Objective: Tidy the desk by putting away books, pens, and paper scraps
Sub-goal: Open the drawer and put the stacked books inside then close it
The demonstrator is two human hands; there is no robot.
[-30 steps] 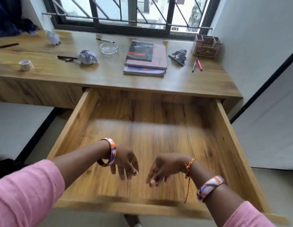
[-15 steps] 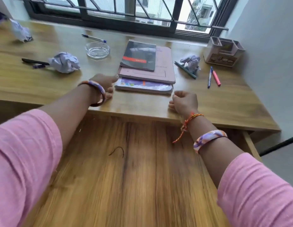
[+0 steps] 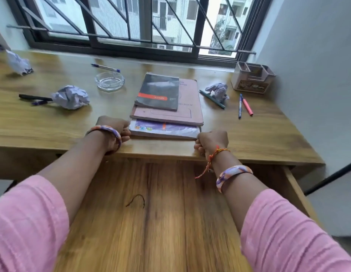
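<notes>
Both hands at the book stack

The left hand and right hand curl onto the near corners of the bottom book in the stack on the desk, above the open drawer.

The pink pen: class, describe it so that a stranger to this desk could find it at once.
Start at the pen holder in the desk's far right corner by the wall. Just in front of it two pens lie side by side on the desk. The pink pen is the right-hand one, shorter and thicker than the blue and white pen beside it.
</notes>
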